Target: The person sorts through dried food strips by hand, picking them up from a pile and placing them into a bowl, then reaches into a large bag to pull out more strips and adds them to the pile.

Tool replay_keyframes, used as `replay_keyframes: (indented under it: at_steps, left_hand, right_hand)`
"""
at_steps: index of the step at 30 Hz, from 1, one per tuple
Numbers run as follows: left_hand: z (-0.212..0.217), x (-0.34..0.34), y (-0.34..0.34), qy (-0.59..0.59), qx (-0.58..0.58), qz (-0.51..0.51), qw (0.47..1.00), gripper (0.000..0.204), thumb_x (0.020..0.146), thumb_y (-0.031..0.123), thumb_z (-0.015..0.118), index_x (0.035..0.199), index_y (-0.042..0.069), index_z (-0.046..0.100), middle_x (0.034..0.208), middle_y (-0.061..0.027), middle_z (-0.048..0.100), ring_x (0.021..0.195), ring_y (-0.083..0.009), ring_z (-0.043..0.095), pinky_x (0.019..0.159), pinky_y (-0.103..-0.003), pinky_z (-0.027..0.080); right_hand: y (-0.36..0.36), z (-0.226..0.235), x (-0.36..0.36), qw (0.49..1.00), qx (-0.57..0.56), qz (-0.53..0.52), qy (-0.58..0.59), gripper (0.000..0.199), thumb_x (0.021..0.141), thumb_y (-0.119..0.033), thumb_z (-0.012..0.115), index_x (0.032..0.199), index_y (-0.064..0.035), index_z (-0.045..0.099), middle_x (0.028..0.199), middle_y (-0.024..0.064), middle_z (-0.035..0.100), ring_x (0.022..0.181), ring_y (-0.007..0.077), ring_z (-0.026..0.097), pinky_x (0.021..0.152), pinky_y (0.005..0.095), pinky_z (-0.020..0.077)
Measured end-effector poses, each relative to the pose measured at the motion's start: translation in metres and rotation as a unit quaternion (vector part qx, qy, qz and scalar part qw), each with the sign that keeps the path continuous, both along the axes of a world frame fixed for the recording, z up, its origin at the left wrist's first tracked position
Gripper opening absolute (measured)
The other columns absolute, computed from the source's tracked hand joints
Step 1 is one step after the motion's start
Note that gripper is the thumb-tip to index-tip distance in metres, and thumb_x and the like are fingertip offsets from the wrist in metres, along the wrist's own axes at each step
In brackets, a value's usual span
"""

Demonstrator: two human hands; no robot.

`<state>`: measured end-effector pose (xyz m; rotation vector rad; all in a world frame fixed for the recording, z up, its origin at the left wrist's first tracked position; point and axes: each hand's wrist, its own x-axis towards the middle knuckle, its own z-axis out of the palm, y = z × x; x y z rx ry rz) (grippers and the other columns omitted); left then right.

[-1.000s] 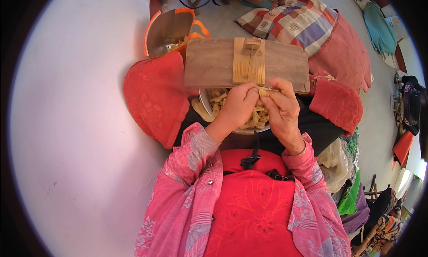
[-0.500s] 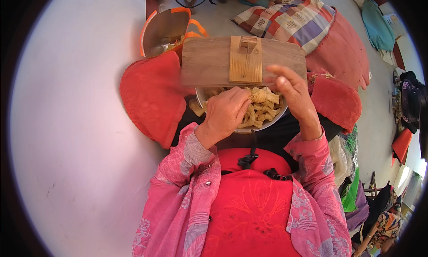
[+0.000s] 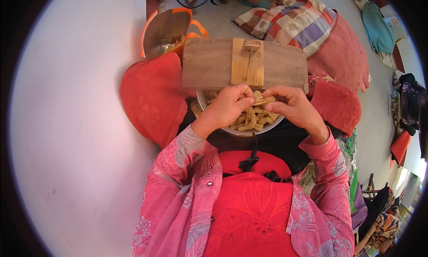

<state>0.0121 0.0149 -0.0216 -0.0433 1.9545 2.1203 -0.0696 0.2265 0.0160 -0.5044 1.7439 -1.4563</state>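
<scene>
A round metal bowl (image 3: 232, 131) rests in my lap, filled with several pale yellow cut strips (image 3: 256, 118). My left hand (image 3: 227, 106) and my right hand (image 3: 290, 106) meet over the bowl, and both pinch one yellow strip (image 3: 261, 101) between their fingertips. Just beyond the hands lies a wooden board (image 3: 209, 63) with a raised wooden cutter block (image 3: 248, 63) at its middle, spanning my knees.
An orange-rimmed metal basin (image 3: 167, 29) stands beyond the board at the left. A checked cloth (image 3: 290, 22) and a pink cushion (image 3: 343, 56) lie on the grey floor at the upper right. A pale wall (image 3: 76, 123) fills the left side. Clutter sits at the right edge.
One second ago both hands held a piece together; half a second ago the right hand lifted off toward the board; now both hands are back together over the bowl on a strip.
</scene>
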Motion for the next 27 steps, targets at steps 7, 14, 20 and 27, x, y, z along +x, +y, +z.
replay_keyframes:
  at_steps: [7, 14, 20, 27]
  left_hand:
    - [0.002, -0.012, -0.015, -0.053, 0.015, -0.053, 0.997, 0.007, 0.093, 0.010, 0.059, 0.093, 0.003, 0.058, 0.076, 0.0025, 0.056, 0.069, -0.0051, 0.049, 0.061, -0.022, 0.041]
    - [0.008, -0.035, -0.043, -0.018, -0.077, -0.007, 0.997, 0.010, 0.094, 0.013, 0.058, 0.099, 0.004, 0.060, 0.077, 0.0040, 0.055, 0.069, -0.0044, 0.048, 0.061, -0.021, 0.039]
    - [0.001, -0.044, -0.048, -0.001, -0.134, 0.032, 0.990, 0.009, 0.093, 0.012, 0.058, 0.096, 0.003, 0.060, 0.078, 0.0033, 0.057, 0.071, -0.0060, 0.049, 0.062, -0.023, 0.040]
    - [-0.011, -0.049, -0.053, 0.041, -0.407, 0.125, 0.904, 0.012, 0.091, 0.013, 0.060, 0.086, 0.001, 0.058, 0.070, -0.0002, 0.057, 0.068, -0.0083, 0.051, 0.061, -0.026, 0.042]
  right_hand:
    - [-0.007, 0.017, -0.008, 0.954, 0.078, 0.078, 0.277, 0.018, 0.087, -0.008, 0.064, 0.102, 0.0015, 0.063, 0.081, 0.0208, 0.063, 0.074, 0.0368, 0.062, 0.067, 0.0387, 0.0488]
    - [-0.026, 0.003, -0.011, 0.953, 0.055, -0.060, 0.292, 0.016, 0.091, -0.009, 0.061, 0.104, -0.0002, 0.062, 0.076, 0.0213, 0.062, 0.070, 0.0361, 0.062, 0.063, 0.0383, 0.0476]
    - [-0.036, -0.015, -0.022, 0.932, 0.084, -0.079, 0.343, 0.018, 0.092, -0.012, 0.058, 0.107, -0.0020, 0.062, 0.074, 0.0228, 0.061, 0.070, 0.0399, 0.061, 0.062, 0.0426, 0.0471]
    - [-0.024, -0.052, -0.035, 0.871, 0.166, -0.053, 0.459, 0.021, 0.089, -0.016, 0.061, 0.106, -0.0048, 0.065, 0.080, 0.0187, 0.065, 0.076, 0.0400, 0.062, 0.065, 0.0453, 0.0484]
